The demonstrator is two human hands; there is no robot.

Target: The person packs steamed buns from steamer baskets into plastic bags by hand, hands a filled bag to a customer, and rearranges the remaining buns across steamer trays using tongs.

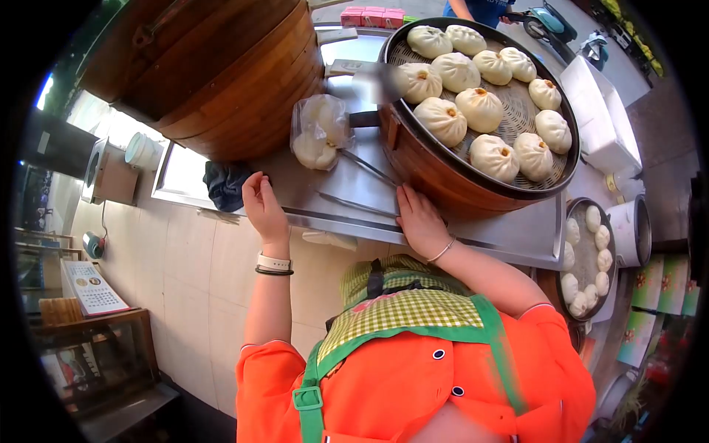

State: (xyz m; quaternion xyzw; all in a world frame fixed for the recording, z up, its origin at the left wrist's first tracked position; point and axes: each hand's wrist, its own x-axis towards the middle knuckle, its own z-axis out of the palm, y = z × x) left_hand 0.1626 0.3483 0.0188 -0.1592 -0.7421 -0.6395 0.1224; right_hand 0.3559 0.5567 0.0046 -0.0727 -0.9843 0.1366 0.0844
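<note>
My right hand (424, 224) is at the tray's front edge, against the side of a bamboo steamer (425, 166). Its fingers and thumb are at the two arms of metal tongs (362, 204), whose joined end is hidden. The tongs point left, one tip close to a clear plastic bag of buns (319, 136). My left hand (264, 207) is raised beside a dark crumpled cloth (224, 184), fingers loosely bent and holding nothing visible. In the open steamer lie several pleated steamed buns (480, 109), some with orange filling showing on top.
A tall stack of bamboo steamers (236, 81) stands at left on the metal tray (509, 240). To the right are a second round tray of buns (587, 273), a white foam box (602, 111) and a pot (631, 229). Beyond the counter, a person in blue (484, 11) stands.
</note>
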